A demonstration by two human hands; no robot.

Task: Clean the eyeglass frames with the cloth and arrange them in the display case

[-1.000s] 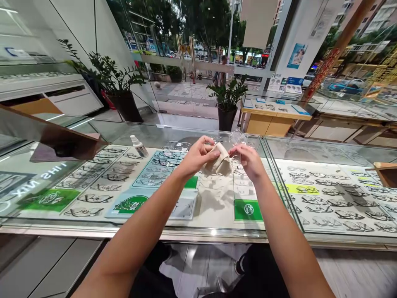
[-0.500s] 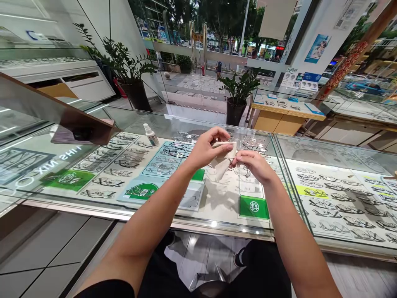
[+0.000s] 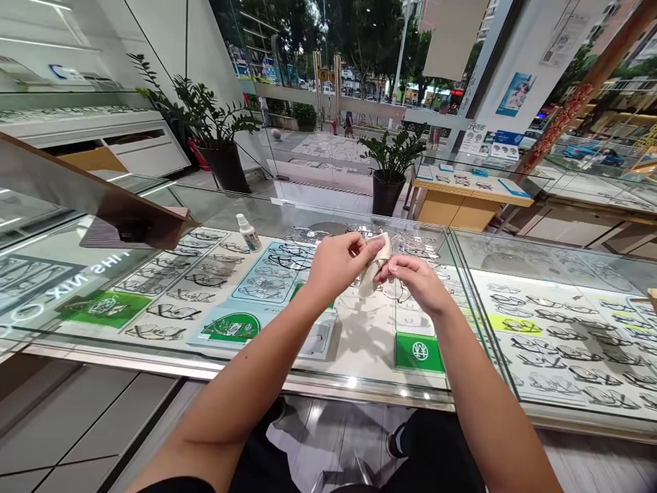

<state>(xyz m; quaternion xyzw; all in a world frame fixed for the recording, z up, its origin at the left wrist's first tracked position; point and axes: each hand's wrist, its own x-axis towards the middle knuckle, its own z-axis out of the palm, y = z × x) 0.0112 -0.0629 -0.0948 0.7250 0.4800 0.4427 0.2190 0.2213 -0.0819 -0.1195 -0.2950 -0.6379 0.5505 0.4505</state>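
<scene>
My left hand [image 3: 339, 266] pinches a pale beige cloth [image 3: 378, 266] between thumb and fingers above the glass counter. Right beside it, my right hand [image 3: 417, 279] is closed in a pinch on a thin-framed pair of glasses [image 3: 401, 290], whose rim shows just under the fingers. The cloth hangs between the two hands and partly hides the glasses. A small white spray bottle [image 3: 249, 233] stands upright on the counter, to the left of my left hand.
Rows of glasses [image 3: 174, 311] lie in the glass display case [image 3: 369, 389], with green cards [image 3: 419, 351] among them. A brown slanted panel [image 3: 102, 198] juts in at the left. Beyond the counter stand potted plants [image 3: 387, 192] and a wooden display table [image 3: 475, 209].
My left hand has tilted and its fingers have curled more tightly around the cloth, which is more bunched. The whole view has shifted slightly.
</scene>
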